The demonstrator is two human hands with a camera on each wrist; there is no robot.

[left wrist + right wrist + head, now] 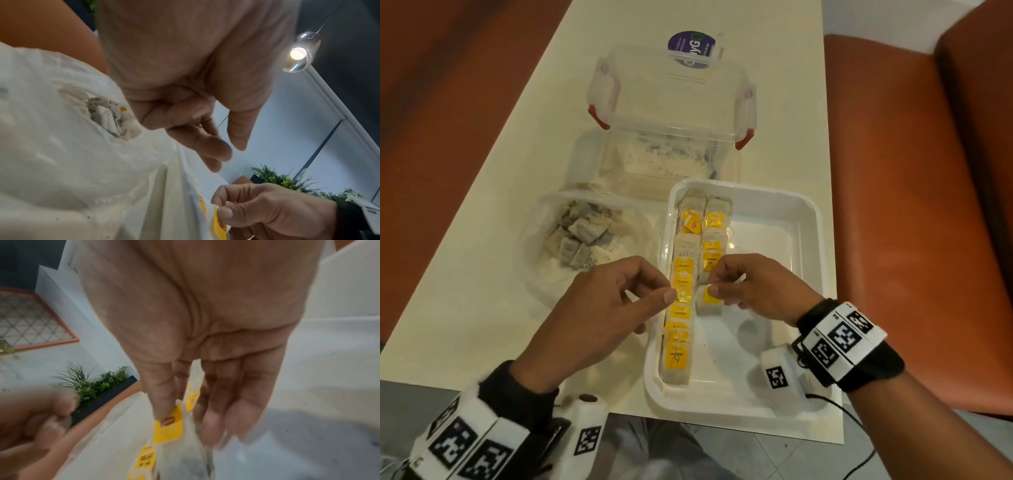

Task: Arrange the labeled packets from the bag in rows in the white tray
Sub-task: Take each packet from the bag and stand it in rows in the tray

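Table (774, 113): cream; clear tub's (671, 99) contents blurred.
Writing: yellow tags in white tray (774, 212) unreadable.
Right hand (756, 287): pinches tagged packet (710, 301).
Left hand (599, 308): curled at nine o'clock; grip unclear.

My cream table (784, 113) flanked by orange bench seats (914, 192); grey tile floor (750, 459); pendant lamp (300, 52) lit; planter greenery (96, 384).

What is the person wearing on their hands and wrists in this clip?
The hands are bare: no gloves on the left hand or the right hand. Each wrist carries a black band with white blocks printed with black square fiducial markers. A white marker-tagged box sits under the right wrist, with a thin black cable trailing from it. A similar box sits at the left wrist.
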